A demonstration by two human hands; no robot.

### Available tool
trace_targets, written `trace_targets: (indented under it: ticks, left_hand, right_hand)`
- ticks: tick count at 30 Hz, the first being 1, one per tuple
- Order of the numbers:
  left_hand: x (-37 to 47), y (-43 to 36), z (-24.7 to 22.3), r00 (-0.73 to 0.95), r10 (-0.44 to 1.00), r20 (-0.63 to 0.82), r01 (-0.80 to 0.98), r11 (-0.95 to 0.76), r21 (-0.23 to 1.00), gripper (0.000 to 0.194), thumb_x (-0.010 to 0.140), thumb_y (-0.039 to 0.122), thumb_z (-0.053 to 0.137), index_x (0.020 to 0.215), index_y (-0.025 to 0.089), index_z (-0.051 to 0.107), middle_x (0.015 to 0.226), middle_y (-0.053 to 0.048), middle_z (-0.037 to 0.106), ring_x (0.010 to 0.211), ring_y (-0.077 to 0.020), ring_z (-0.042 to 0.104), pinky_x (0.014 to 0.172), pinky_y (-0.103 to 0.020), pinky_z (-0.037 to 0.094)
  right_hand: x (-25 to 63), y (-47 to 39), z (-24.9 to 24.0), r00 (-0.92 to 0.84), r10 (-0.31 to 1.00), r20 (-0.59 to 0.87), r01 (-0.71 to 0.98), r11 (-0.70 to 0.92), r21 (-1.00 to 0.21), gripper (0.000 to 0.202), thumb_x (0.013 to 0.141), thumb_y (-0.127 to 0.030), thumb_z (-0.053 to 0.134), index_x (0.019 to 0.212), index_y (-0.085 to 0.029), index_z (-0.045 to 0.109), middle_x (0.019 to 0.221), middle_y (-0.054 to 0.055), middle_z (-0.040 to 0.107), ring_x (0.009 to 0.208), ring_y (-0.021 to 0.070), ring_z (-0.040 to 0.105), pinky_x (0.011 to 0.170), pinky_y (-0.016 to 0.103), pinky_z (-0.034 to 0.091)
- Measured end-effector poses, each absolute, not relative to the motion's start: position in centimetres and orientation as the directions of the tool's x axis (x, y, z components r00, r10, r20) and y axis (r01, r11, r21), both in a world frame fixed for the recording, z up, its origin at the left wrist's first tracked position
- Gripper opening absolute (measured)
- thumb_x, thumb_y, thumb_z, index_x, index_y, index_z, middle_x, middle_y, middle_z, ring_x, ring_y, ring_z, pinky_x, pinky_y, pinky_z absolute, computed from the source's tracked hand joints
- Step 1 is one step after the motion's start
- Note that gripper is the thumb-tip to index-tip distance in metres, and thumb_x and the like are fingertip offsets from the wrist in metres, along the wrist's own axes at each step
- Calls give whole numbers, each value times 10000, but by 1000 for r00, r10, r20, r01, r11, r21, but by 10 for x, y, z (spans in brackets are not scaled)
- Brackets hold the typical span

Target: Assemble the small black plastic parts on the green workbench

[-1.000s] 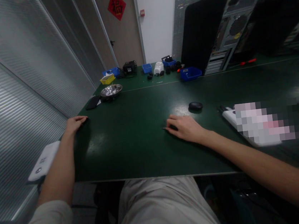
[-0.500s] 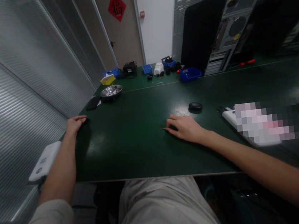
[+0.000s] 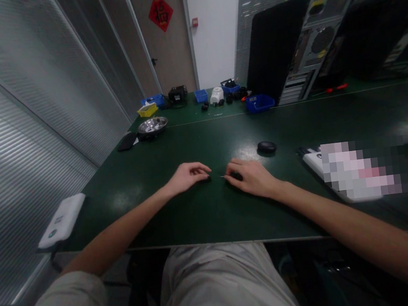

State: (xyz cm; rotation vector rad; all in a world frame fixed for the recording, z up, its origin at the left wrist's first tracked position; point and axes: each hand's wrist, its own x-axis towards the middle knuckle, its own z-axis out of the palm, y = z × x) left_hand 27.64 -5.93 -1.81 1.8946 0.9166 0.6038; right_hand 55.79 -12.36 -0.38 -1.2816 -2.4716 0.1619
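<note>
My right hand (image 3: 252, 175) rests on the green table, its fingers closed in a pinch. A thin, pale metal tip (image 3: 222, 176) sticks out from between thumb and forefinger, pointing left; the rest is hidden in the hand, so its kind is unclear. Facing it, my left hand (image 3: 189, 176) is just left of the tip, fingers loosely curved with thumb and forefinger apart. Under its fingertips is a small dark patch, which could be a shadow or a small black piece. A rounded black computer mouse (image 3: 266, 147) lies beyond my right hand.
A white device (image 3: 62, 220) stands at the left table edge. To the right lies a white box (image 3: 334, 177), partly blurred out. Farther back are a metal bowl (image 3: 152, 125), a yellow bin (image 3: 147, 111), a blue bin (image 3: 260, 103) and an opened computer case (image 3: 281, 51). Part of another person's hand shows far right.
My left hand has moved from the table's left edge to the middle, close to my right hand. My right hand has stayed in place with the thin tip.
</note>
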Motion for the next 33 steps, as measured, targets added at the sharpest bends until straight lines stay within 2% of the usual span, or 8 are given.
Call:
trace_targets:
  ticks: [3,9,14,21,26,33]
  left_hand:
    - [300,-81,-23,600,792,116,325,-374,869,256,898,379,748,1108,237,785,956,-70,777,790,-194,683,701,-322,492]
    - [291,-86,-19,616,768,176,321,-449,834,310,1016,415,579,1187,240,769,1036,-69,766,901,-202,694,802,-324,506]
    - [288,-89,-15,655,718,235,359,-569,740,263,899,437,744,1075,251,801,940,-71,724,793,-194,639,685,-314,475]
    - [288,-93,-15,670,702,242,351,-587,730,265,925,412,725,1099,227,799,959,-71,719,730,-164,598,670,-301,470]
    - [287,-93,-15,689,675,264,320,-610,725,246,937,389,717,1102,230,807,1029,-81,734,802,-177,645,722,-307,500]
    - [286,-94,-15,699,646,305,295,-650,700,213,949,354,711,1076,225,825,1035,-90,740,874,-194,680,749,-303,514]
  right_hand:
    - [556,-125,-3,-544,798,259,751,601,-273,190,1007,-380,548,1023,-220,651,1011,35,660,772,162,582,645,283,317]
    - [554,-127,-4,-560,792,244,743,610,-276,186,1002,-385,557,1014,-223,648,1004,30,659,761,159,576,644,288,316]
    - [553,-128,-5,-566,787,245,735,617,-281,194,1013,-387,539,1025,-220,638,1006,35,669,769,163,595,657,287,334]
    - [551,-130,-4,-589,776,225,732,630,-259,199,1025,-385,519,1043,-215,622,974,36,684,764,170,611,664,286,332]
    - [549,-131,-6,-590,776,225,741,631,-232,211,1034,-395,505,1056,-218,618,961,34,684,733,169,598,646,290,314]
    - [547,-133,-10,-596,760,259,716,650,-255,227,1058,-396,475,1065,-211,607,986,41,688,746,168,604,660,287,332]
